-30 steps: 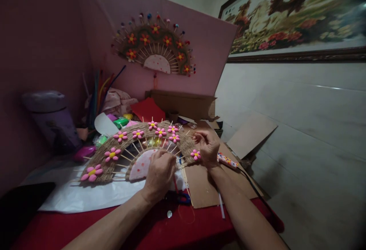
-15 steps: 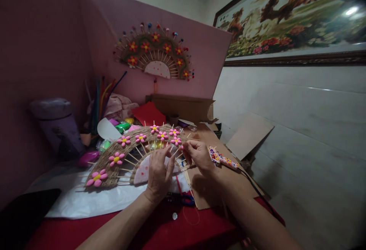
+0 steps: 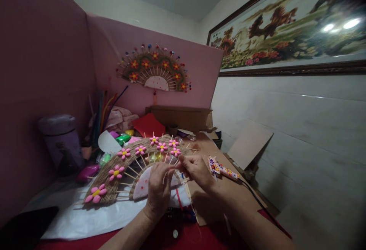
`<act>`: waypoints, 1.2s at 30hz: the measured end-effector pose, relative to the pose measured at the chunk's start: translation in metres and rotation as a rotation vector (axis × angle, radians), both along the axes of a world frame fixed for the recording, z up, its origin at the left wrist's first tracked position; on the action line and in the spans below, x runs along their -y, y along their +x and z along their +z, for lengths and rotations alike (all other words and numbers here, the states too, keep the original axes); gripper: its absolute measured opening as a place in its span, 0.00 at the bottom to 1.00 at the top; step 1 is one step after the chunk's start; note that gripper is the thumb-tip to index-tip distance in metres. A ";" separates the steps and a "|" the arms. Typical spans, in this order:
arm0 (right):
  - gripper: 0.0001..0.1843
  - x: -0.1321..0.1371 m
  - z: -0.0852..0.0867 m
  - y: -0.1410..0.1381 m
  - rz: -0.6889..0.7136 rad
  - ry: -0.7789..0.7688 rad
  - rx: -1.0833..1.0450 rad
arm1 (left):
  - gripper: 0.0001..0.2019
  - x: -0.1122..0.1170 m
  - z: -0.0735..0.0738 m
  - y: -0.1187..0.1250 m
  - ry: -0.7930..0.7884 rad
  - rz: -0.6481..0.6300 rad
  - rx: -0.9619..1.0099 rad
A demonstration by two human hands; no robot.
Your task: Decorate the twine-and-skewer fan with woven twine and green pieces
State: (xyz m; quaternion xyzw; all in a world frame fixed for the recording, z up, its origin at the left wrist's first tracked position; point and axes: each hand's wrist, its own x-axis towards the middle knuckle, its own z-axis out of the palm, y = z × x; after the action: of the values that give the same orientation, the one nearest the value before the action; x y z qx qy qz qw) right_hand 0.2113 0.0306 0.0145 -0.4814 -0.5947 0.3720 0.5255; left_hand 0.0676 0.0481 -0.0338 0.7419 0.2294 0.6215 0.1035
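Over the front of a twine-wrapped fan [image 3: 107, 187] my two hands meet at the fingertips. My left hand [image 3: 159, 187] is closed in a pinch in front of the fan's white, red-spotted half-round centre [image 3: 140, 186]. Closed too, my right hand [image 3: 197, 170] covers part of the fan's right side. Whatever lies between the fingertips is too small and hidden to name. Pink flowers with yellow middles [image 3: 116, 173] dot the fan's band, and thin sticks stand out past its edge.
A patterned glue gun [image 3: 224, 170] with a black cord lies on cardboard [image 3: 206, 204] at right. White plastic sheet [image 3: 114, 219] spreads under the fan. Behind are coloured clay packs [image 3: 122, 139], a lilac bottle [image 3: 58, 141] and a finished fan [image 3: 154, 65] on a pink board.
My right hand has come left and its fingertips now meet those of my left hand. The view has tilted up somewhat, so the scene sits lower.
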 end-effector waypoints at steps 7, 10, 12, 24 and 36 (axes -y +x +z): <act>0.23 -0.012 0.021 0.007 0.030 0.168 0.225 | 0.08 0.001 -0.001 0.001 -0.013 -0.002 -0.102; 0.15 -0.014 0.030 0.012 -0.088 0.287 0.263 | 0.09 -0.001 -0.006 0.003 0.028 -0.001 -0.098; 0.14 -0.018 0.036 0.018 -0.172 0.330 0.248 | 0.14 -0.003 -0.009 0.004 0.064 0.004 -0.103; 0.25 -0.073 0.068 0.020 -0.353 0.423 0.506 | 0.15 0.005 -0.004 0.005 -0.007 0.054 -0.173; 0.09 -0.118 0.085 -0.059 -0.158 0.426 0.994 | 0.12 0.000 -0.007 0.007 0.028 0.156 -0.119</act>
State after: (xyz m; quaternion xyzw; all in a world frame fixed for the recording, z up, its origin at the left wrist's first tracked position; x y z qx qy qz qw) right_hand 0.1526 0.1482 0.0994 -0.5254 -0.7956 -0.0694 0.2935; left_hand 0.0743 0.0483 -0.0405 0.7588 0.2834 0.5856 0.0307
